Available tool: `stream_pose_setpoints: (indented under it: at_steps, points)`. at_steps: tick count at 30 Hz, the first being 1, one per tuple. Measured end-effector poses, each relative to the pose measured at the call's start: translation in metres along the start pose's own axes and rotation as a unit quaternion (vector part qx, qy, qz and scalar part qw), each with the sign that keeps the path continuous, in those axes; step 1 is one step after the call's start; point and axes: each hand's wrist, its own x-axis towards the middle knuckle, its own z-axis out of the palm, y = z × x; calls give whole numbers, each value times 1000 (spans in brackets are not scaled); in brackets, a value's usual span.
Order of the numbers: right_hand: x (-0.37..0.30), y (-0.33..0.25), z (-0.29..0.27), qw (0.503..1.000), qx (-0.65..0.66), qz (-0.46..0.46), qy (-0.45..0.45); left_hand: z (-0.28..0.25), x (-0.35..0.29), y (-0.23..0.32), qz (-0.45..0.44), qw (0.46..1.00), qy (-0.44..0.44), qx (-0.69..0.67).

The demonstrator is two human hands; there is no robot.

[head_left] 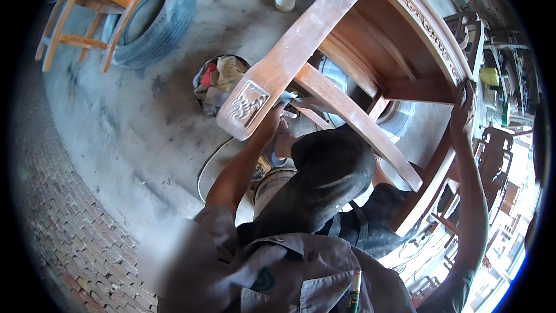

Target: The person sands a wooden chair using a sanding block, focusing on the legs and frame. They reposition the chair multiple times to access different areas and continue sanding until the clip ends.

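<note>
A reddish-brown wooden chair frame (315, 26) lies tilted in front of me, with carved panels on its broad arm and along its curved rail. On the right, my right hand (462, 110) is closed around the outer end of the carved rail. My left hand (279, 115) is under the arm, close to the carved end panel. Its fingers are bent against a small pale bluish piece (286, 98), whose kind I cannot make out. The chair's arm partly hides that hand. A curved wooden bar (359, 122) crosses above my dark-trousered knee.
A round bin (201, 84) of paper-like scraps stands beyond my left hand. A white bowl (285, 2), a large tyre (182, 20) and a wooden chair (75, 39) are farther off. A cable (200, 177) curves near my left forearm. More wooden furniture (495, 156) stands at right.
</note>
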Motion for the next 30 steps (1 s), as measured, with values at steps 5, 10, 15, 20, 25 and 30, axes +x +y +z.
stream_pose_setpoints:
  at_steps: [5,10,15,20,25,30]
  points:
    - [4,-37,-18,999,10,24,-41,-9,-28,0,75,974,-30,213]
    - [4,-36,-20,997,8,52,-56,-14,-51,16,204,939,6,275]
    - [4,-35,-18,999,-15,8,-46,3,-26,10,276,881,-6,384]
    - [5,-41,-17,998,6,-28,-55,-2,7,-3,260,837,88,473]
    - [1,-21,-18,999,-12,-22,-31,-4,-13,-17,236,835,-25,495]
    - [6,-40,-24,997,-26,-36,-61,-2,-3,4,244,886,33,394]
